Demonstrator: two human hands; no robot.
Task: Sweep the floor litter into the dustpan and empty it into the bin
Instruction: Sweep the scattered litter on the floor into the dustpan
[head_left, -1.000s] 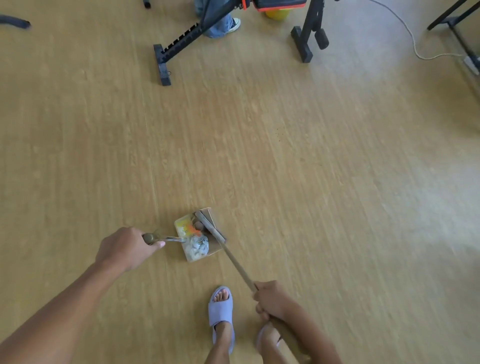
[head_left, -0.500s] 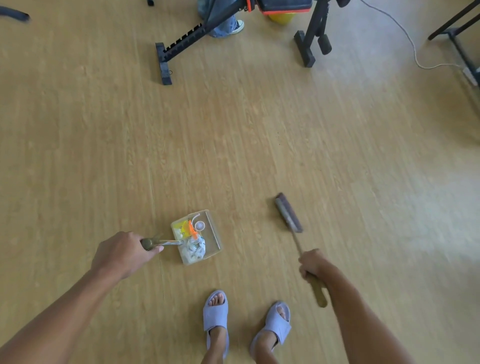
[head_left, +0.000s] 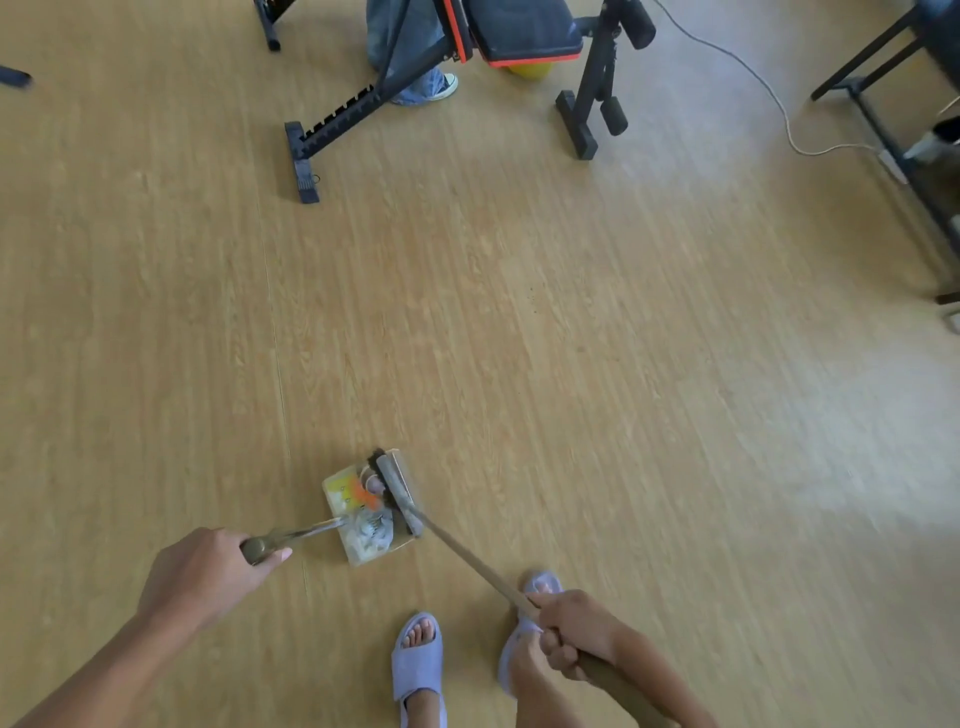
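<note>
Floor: light wood-grain boards; every item listed below rests on or stands over it.
Dustpan: clear, shallow pan lying on the floor in the lower centre of the head view, just ahead of the person's feet.
Dustpan handle: thin metal stem with a dull olive grip, running from the pan's left side toward the left hand.
Litter: inside the pan; crumpled white scraps near the handle side, an orange piece and yellow bits farther in.
Broom head: narrow grey bar with dark bristles, laid across the right side of the pan and touching the litter.
Broom handle: straight brown shaft sloping down and right from the head to the right hand.
Left hand: fingers curled round the dustpan handle's grip, thumb along the top.
Right hand: wrapped tight round the broom handle, low in the view.
Slippers: pale lilac, open-toed, one on each foot; the right one is partly hidden behind the right hand.
Weight bench: black frame, red-trimmed pad, at the top, well apart from the pan.
Second person: jeans leg and sneaker beside the bench frame.
Cable: grey, trailing across the floor at upper right.
</note>
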